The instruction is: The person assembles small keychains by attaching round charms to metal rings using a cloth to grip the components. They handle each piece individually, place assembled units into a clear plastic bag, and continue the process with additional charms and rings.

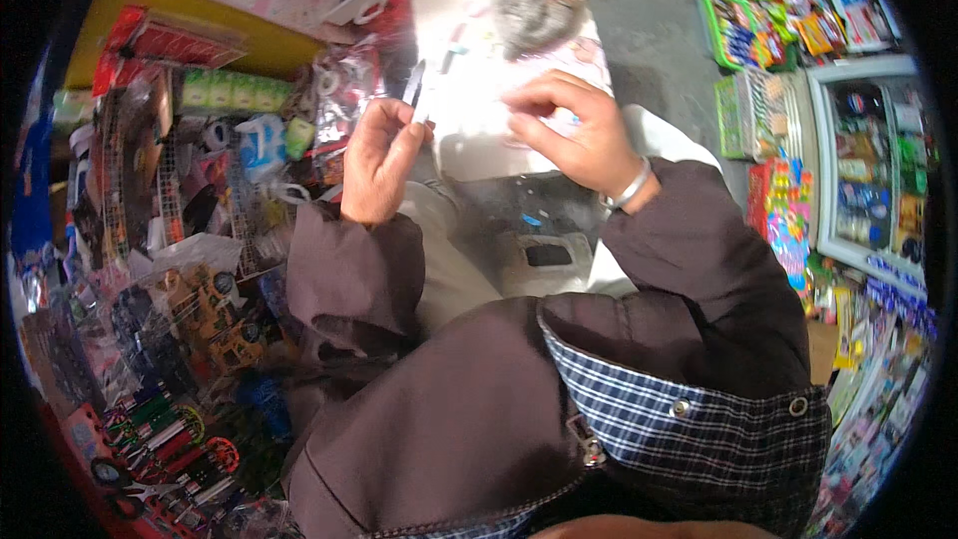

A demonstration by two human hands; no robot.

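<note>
Your left hand [379,155] fingers pinch a thin dark pen [417,90] upright, while your right hand [574,130] fingers press curled on the white packet [479,90].

Packaged toys [190,240] in clear wrappers crowd the left side, among them a yellow toy truck [215,324] and a row of green packs [232,92] near a yellow box [150,15]. On the right, colourful packets [768,10] lie on the grey floor [649,30] beside a glass-fronted cooler [878,160] holding bottles.

Thin tool [417,90] in the left hand [379,160] — blurred, kind unclear — lower end hidden.
</note>
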